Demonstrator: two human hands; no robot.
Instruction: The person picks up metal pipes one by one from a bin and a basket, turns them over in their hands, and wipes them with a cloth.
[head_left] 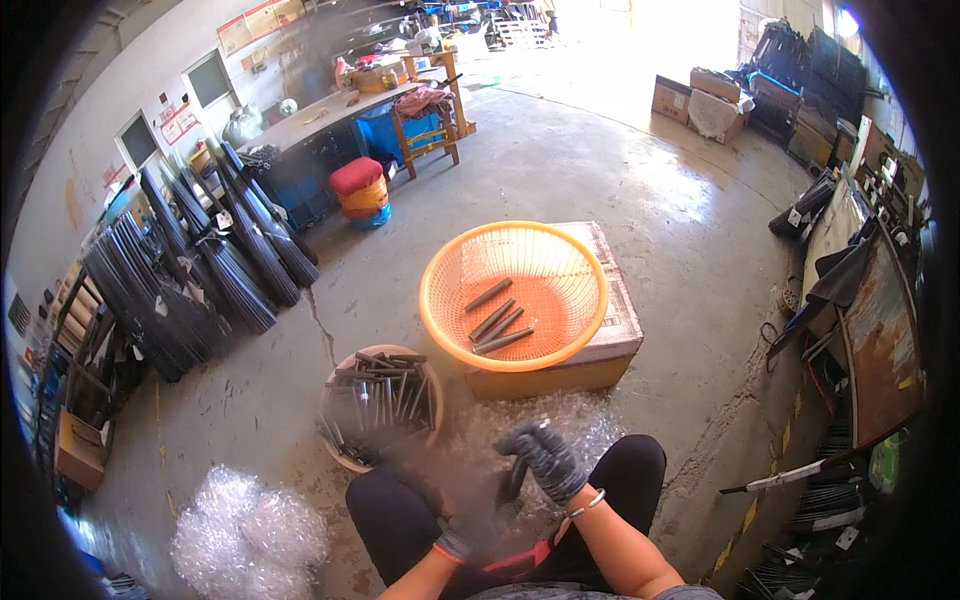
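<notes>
My right hand (548, 462), in a dark grey glove, is raised above my lap with its fingers curled in. A short dark shape (515, 480) shows just under those fingers; whether it is a tube or part of the glove I cannot tell. My left hand (468, 532), also gloved, is low over my lap, and a blurred smear hides its fingers. A red piece (520, 565) lies in my lap between the forearms. Ahead, an orange plastic basket (440, 325) holds several short dark tubes (492, 318). To its left, a round tub (435, 405) is filled with similar tubes (385, 395).
The basket rests on a cardboard box (610, 350). Crumpled clear plastic (250, 525) lies left of my legs, with more plastic (480, 430) before my knees. Bundled dark rods (215, 250) lean at left, near a red-topped stool (360, 190). Metal sheets and stock (880, 340) line the right.
</notes>
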